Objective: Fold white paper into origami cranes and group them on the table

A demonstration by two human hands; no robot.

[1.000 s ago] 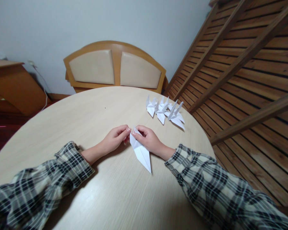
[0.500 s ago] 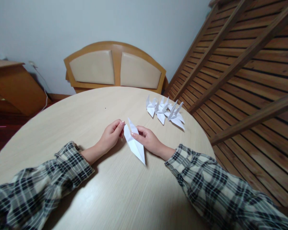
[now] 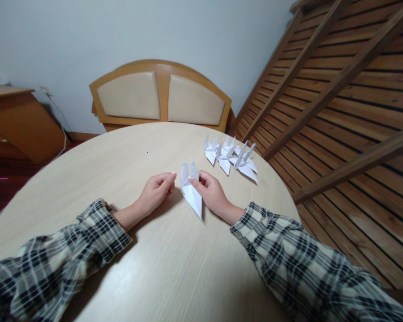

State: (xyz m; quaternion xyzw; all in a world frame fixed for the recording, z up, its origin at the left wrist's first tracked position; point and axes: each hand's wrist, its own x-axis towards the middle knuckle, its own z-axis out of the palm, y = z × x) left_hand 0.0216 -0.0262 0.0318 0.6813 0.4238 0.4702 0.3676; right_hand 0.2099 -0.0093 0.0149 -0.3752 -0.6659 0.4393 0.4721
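A white folded paper crane (image 3: 192,194) is pinched in my right hand (image 3: 212,193), thumb on its near face. Two narrow points rise from its top, the left one bent over at its tip like a head. Its lower wing points down towards me. My left hand (image 3: 157,191) is closed just left of the crane, thumb against the curled fingers, apart from the paper and with nothing visible in it. Several finished paper cranes (image 3: 225,157) stand in a cluster on the table beyond my right hand.
The round pale wooden table (image 3: 121,154) lies under both forearms. Behind it stands a wooden headboard (image 3: 164,67) with cream panels, against the wall. A slatted wooden panel (image 3: 322,98) rises close along the right side. A wooden desk (image 3: 23,120) is at far left.
My left hand has come away from the paper. My right hand has turned the crane more upright, and its left point now shows a bent tip.
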